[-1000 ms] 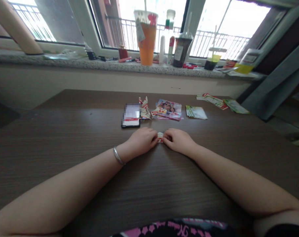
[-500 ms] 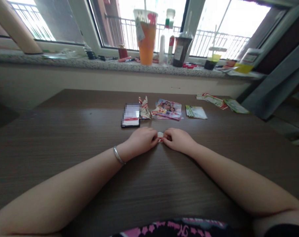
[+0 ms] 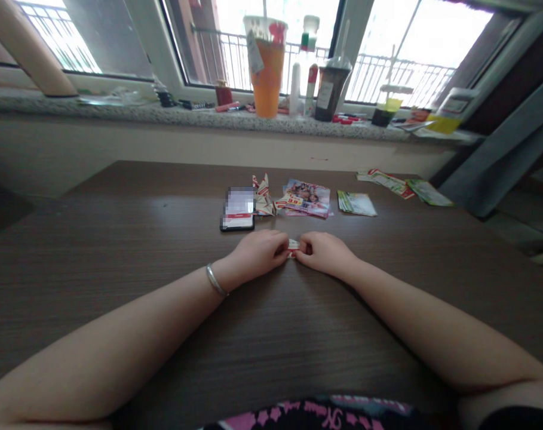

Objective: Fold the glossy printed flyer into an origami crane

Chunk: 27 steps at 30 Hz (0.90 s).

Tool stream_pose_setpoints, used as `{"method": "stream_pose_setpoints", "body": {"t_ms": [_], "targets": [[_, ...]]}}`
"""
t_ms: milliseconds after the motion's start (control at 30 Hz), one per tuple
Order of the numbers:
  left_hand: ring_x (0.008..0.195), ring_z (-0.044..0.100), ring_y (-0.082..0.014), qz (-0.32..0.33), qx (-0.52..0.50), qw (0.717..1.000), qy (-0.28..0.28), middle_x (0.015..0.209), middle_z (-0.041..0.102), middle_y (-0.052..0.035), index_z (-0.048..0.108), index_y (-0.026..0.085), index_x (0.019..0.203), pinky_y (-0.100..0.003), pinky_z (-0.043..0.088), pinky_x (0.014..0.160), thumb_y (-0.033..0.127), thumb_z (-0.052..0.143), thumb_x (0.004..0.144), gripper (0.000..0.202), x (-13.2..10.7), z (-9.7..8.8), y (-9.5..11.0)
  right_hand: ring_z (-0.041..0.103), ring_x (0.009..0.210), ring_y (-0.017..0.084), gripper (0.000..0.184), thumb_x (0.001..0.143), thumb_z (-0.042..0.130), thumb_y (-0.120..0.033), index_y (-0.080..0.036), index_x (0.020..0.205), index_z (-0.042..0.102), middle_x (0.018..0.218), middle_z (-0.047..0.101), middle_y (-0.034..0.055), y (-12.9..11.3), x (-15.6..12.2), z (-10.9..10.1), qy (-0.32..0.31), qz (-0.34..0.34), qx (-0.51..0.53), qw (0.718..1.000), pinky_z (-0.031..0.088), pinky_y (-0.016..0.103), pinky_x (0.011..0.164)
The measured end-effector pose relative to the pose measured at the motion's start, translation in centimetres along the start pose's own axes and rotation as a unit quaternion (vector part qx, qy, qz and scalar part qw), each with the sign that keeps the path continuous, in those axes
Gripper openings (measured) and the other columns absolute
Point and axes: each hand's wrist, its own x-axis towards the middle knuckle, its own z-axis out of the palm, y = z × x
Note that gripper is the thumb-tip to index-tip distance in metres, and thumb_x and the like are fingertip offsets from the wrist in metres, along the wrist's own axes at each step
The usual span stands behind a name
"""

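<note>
A small folded piece of printed paper (image 3: 293,245), white with red, lies between my two hands on the dark wooden table (image 3: 271,334). My left hand (image 3: 266,248), with a silver bangle at the wrist, is closed on its left end. My right hand (image 3: 324,252) pinches the right end between thumb and fingers. Most of the paper is hidden by my fingers. Just beyond my hands stands a folded paper figure (image 3: 264,200) in cream and red, beside a phone (image 3: 238,209) with a lit screen.
Printed leaflets (image 3: 313,198) lie behind my right hand, with a small stack of paper squares (image 3: 357,203) to their right. More paper strips (image 3: 394,182) rest at the far right edge. A window sill (image 3: 199,116) holds an orange drink cup (image 3: 266,71), a dark cup (image 3: 329,89) and bottles.
The fingers of my left hand have shifted slightly to the right over the paper. My right hand's fingers have moved a little on its end. Everything else stays in place.
</note>
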Motion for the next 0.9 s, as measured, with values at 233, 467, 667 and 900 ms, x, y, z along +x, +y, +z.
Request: {"method": "stream_pose_setpoints", "body": {"t_ms": [233, 467, 667, 900], "targets": [[0.082, 0.057, -0.0163, 0.128, 0.014, 0.991, 0.030, 0.089, 0.061, -0.0044, 0.063, 0.018, 0.090, -0.026, 0.043, 0.072, 0.021, 0.050, 0.091, 0.014, -0.5, 0.1, -0.8, 0.055, 0.065, 0.014, 0.015, 0.083, 0.058, -0.035, -0.021, 0.077, 0.060, 0.075, 0.067, 0.0012, 0.5, -0.1, 0.3, 0.009, -0.029, 0.014, 0.999, 0.029, 0.024, 0.055], [0.083, 0.057, -0.0172, 0.167, 0.066, 0.984, 0.021, 0.092, 0.063, -0.0068, 0.067, 0.019, 0.096, -0.029, 0.045, 0.074, 0.023, 0.045, 0.095, 0.022, -0.8, -0.5, -0.6, 0.053, 0.065, 0.013, 0.010, 0.083, 0.060, -0.029, -0.021, 0.087, 0.063, 0.074, 0.064, -0.0009, 1.3, -0.2, 0.7, 0.016, -0.072, 0.046, 0.996, 0.032, 0.023, 0.057], [0.083, 0.057, -0.0178, 0.161, 0.095, 0.982, -0.014, 0.093, 0.063, -0.0061, 0.067, 0.019, 0.100, -0.029, 0.045, 0.074, 0.014, 0.050, 0.090, 0.021, -0.8, -0.9, -0.3, 0.057, 0.083, 0.015, 0.017, 0.086, 0.052, -0.018, -0.020, 0.091, 0.068, 0.090, 0.063, 0.0035, 2.0, -0.2, 1.2, 0.043, -0.197, 0.061, 0.978, 0.040, 0.024, 0.073], [0.082, 0.057, -0.0176, 0.169, 0.080, 0.982, -0.011, 0.090, 0.061, -0.0048, 0.066, 0.021, 0.102, -0.028, 0.045, 0.074, 0.010, 0.052, 0.087, 0.023, -1.0, -1.5, -0.1, 0.057, 0.089, 0.018, 0.020, 0.087, 0.050, -0.018, -0.022, 0.094, 0.069, 0.092, 0.065, 0.0044, 1.8, -0.7, 0.7, 0.049, -0.237, -0.018, 0.970, 0.041, 0.027, 0.077]]}}
